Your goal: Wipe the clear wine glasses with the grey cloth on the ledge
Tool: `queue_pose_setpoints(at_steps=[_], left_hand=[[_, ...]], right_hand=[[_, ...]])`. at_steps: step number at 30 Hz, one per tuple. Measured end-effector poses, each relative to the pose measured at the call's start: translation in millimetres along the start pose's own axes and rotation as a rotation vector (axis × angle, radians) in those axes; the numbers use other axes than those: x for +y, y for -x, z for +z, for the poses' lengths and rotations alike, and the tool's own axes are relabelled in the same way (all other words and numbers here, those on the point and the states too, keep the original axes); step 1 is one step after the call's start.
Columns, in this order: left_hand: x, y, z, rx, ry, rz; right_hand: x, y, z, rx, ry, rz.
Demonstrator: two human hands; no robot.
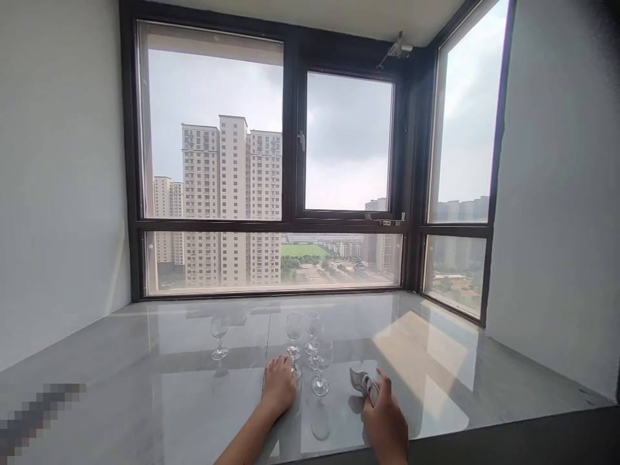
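My left hand (pixel 281 384) is closed over a clear stemmed glass on the shiny grey sill; glass edges show beside the fingers, and most of it is hidden. Just beyond and to the right of this hand, several clear stemmed glasses stand upright close together, among them one glass (pixel 294 328) at the back left and another glass (pixel 320 385) nearest me. A separate stemmed glass (pixel 219 329) stands farther left. In my right hand (pixel 386 416) is a bunched grey cloth (pixel 359 381), held just above the sill, with the index finger raised.
The glossy sill (pixel 184 413) mirrors the glasses and has a sunlit patch at right. Dark-framed windows (pixel 290 226) rise behind it, with tall buildings outside. Walls (pixel 62 181) bound both sides, and the sill's front edge (pixel 513 423) runs along the lower right.
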State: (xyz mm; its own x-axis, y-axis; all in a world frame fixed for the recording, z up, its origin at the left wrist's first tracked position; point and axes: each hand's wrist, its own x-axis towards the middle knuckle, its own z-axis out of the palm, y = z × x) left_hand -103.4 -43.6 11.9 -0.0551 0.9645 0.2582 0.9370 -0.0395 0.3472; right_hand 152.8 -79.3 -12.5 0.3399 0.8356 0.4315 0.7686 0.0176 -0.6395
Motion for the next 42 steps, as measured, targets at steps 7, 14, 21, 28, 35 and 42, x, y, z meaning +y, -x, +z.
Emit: queue_pose_setpoints(at_steps=[7,14,21,28,35,42], left_hand=[[3.0,-9.0,3.8,0.002,-0.025,-0.043],[5.4,-12.5,2.1,-0.007,-0.054,-0.062],[-8.0,-16.3,-1.2,0.083,0.039,-0.046],[-96.4,-15.2,-47.1,0.849,0.14,-0.359],[-157.5,-39.1,-58.9,0.761,0.534,-0.666],[-178.1,-52.9,-50.9,0.553,0.512,-0.64]], right_hand=[[0.8,1.3,0.9,0.005,0.019,0.01],[1.2,0.6,2.9,0.042,0.027,-0.004],[2.5,-0.7,3.7,0.062,0.008,0.001],[5.4,-2.0,7.5,0.036,0.022,0.014],[5.7,-2.0,5.1,0.018,-0.005,0.029],[10.5,-5.5,12.2,0.046,-0.005,0.01]])
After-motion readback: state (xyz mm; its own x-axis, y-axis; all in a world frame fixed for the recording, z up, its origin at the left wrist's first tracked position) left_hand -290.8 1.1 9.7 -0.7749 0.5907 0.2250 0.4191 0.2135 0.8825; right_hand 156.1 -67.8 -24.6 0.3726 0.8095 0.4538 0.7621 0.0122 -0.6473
